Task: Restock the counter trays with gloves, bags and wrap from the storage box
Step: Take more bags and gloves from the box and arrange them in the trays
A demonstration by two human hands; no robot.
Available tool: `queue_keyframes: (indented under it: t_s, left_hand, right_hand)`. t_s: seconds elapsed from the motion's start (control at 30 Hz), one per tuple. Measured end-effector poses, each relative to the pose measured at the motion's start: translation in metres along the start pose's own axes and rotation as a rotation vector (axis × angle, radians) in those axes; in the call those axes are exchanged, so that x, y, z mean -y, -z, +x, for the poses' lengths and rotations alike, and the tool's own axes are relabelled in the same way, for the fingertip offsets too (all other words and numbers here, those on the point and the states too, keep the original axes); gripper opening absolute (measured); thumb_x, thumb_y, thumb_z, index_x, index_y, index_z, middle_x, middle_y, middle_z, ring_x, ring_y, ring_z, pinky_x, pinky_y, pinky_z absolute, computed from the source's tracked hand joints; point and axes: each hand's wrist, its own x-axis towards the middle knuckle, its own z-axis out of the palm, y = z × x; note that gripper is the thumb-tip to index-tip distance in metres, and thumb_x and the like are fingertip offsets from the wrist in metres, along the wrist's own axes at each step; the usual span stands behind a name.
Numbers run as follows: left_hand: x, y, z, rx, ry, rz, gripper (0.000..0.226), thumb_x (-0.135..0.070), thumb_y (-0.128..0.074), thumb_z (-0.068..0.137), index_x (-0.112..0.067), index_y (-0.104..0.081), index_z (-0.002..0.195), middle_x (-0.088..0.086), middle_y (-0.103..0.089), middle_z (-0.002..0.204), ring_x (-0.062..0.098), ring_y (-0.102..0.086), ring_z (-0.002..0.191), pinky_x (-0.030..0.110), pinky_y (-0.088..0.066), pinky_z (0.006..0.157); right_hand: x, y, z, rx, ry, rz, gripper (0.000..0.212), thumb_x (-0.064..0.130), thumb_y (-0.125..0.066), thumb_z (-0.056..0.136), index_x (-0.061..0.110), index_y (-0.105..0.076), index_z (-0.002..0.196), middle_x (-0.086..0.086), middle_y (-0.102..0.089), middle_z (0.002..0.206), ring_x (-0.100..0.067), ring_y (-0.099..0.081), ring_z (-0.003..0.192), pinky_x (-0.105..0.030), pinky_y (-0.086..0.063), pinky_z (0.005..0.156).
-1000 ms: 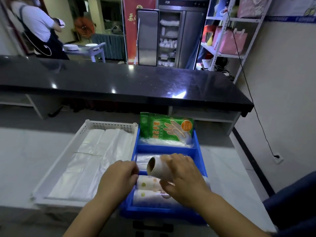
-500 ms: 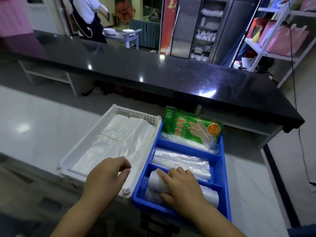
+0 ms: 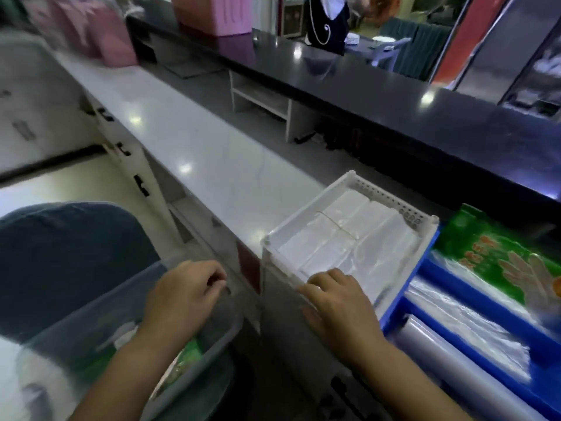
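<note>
White tray (image 3: 303,230) of clear bags (image 3: 349,238) is sitting on the pale counter (image 3: 194,147), touching the blue tray (image 3: 455,287) holding a gloves pack (image 3: 498,250) and wrap roll (image 3: 449,350). Right hand (image 3: 340,308) is resting fingers-spread on the white tray's near rim, gripping nothing. Left hand (image 3: 182,293) is hovering loosely curled, empty, over the translucent storage box (image 3: 100,317).

The white counter (image 3: 212,165) runs from the far left toward the near right, glossy and bare along most of its length. A white perforated tray (image 3: 391,197) sits on it at the near edge, holding flat stacks of clear bags (image 3: 349,238). Touching the tray's right side is a blue divided tray (image 3: 473,296), also on the counter. Far to the left of the white tray, blurred pink bags (image 3: 100,34) stand at the counter's far end.
</note>
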Motion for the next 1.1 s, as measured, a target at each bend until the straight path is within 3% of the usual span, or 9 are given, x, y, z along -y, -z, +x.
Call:
queue_keyframes:
  t_s: [0.13, 0.23, 0.37, 0.53, 0.63, 0.8, 0.93, 1.1]
  left_hand:
    - [0.08, 0.033, -0.022, -0.02, 0.152, 0.064, 0.012, -0.02, -0.066, 0.079, -0.03, -0.063, 0.074, -0.012, -0.055, 0.068, 0.015, -0.055, 0.07, 0.031, -0.042, 0.057]
    - [0.143, 0.051, -0.04, -0.026, 0.285, 0.044, 0.009, -0.024, -0.065, 0.079, -0.031, -0.063, 0.075, -0.012, -0.061, 0.072, 0.013, -0.057, 0.075, 0.029, -0.041, 0.058]
    - [0.223, 0.061, -0.063, 0.009, 0.396, 0.047, 0.006, -0.028, -0.064, 0.08, -0.032, -0.063, 0.076, -0.011, -0.066, 0.079, 0.01, -0.058, 0.076, 0.025, -0.037, 0.055]
    - [0.299, 0.054, -0.085, 0.05, 0.495, 0.038, 0.007, -0.026, -0.063, 0.081, -0.033, -0.065, 0.078, -0.013, -0.065, 0.077, 0.009, -0.056, 0.069, 0.023, -0.039, 0.052]
    - [0.331, 0.04, -0.095, 0.066, 0.546, 0.028, 0.007, -0.025, -0.062, 0.081, -0.031, -0.065, 0.079, -0.01, -0.066, 0.079, 0.011, -0.057, 0.071, 0.026, -0.045, 0.056]
    - [0.369, -0.004, -0.11, 0.169, 0.536, 0.121, 0.007, -0.012, -0.066, 0.076, -0.015, -0.07, 0.08, 0.004, -0.067, 0.081, 0.025, -0.06, 0.08, 0.03, -0.043, 0.062]
    - [0.393, -0.045, -0.119, 0.263, 0.459, 0.261, 0.022, -0.007, -0.082, 0.046, -0.015, -0.068, 0.062, 0.003, -0.067, 0.066, 0.025, -0.064, 0.068, 0.029, -0.052, 0.061]
    - [0.428, -0.091, -0.13, 0.239, 0.495, 0.297, 0.031, -0.014, -0.084, 0.048, -0.013, -0.074, 0.077, 0.007, -0.074, 0.086, 0.027, -0.068, 0.094, 0.037, -0.053, 0.084]
  right_hand:
    - [0.058, -0.032, 0.047, 0.05, 0.099, 0.101, 0.025, 0.034, -0.063, 0.076, 0.027, -0.065, 0.1, 0.006, -0.066, 0.091, -0.016, -0.058, 0.083, -0.027, -0.049, 0.065]
    - [0.104, -0.066, 0.08, 0.157, 0.186, 0.087, 0.028, 0.035, -0.06, 0.078, 0.026, -0.064, 0.105, 0.003, -0.065, 0.097, -0.02, -0.057, 0.087, -0.034, -0.053, 0.066]
    - [0.158, -0.111, 0.115, 0.237, 0.246, 0.116, 0.025, 0.032, -0.06, 0.075, 0.025, -0.068, 0.098, 0.002, -0.065, 0.086, -0.023, -0.058, 0.078, -0.036, -0.051, 0.059]
    - [0.204, -0.177, 0.134, 0.393, 0.132, 0.264, 0.029, 0.033, -0.056, 0.083, 0.026, -0.063, 0.11, 0.003, -0.063, 0.103, -0.018, -0.052, 0.099, -0.031, -0.045, 0.078]
    - [0.222, -0.209, 0.136, 0.512, 0.078, 0.296, 0.027, 0.032, -0.057, 0.084, 0.025, -0.063, 0.11, 0.002, -0.063, 0.106, -0.017, -0.051, 0.104, -0.029, -0.042, 0.081]
    - [0.238, -0.265, 0.139, 0.66, 0.028, 0.366, 0.026, 0.026, -0.061, 0.081, 0.024, -0.067, 0.106, 0.004, -0.067, 0.105, -0.014, -0.054, 0.104, -0.021, -0.039, 0.083]
    - [0.254, -0.329, 0.15, 0.812, 0.104, 0.361, 0.027, 0.025, -0.06, 0.082, 0.023, -0.067, 0.107, 0.003, -0.067, 0.111, -0.015, -0.054, 0.108, -0.021, -0.04, 0.085]
    - [0.28, -0.422, 0.177, 0.969, 0.282, 0.269, 0.031, 0.023, -0.055, 0.086, 0.022, -0.061, 0.117, -0.002, -0.062, 0.119, -0.02, -0.051, 0.113, -0.028, -0.042, 0.088]
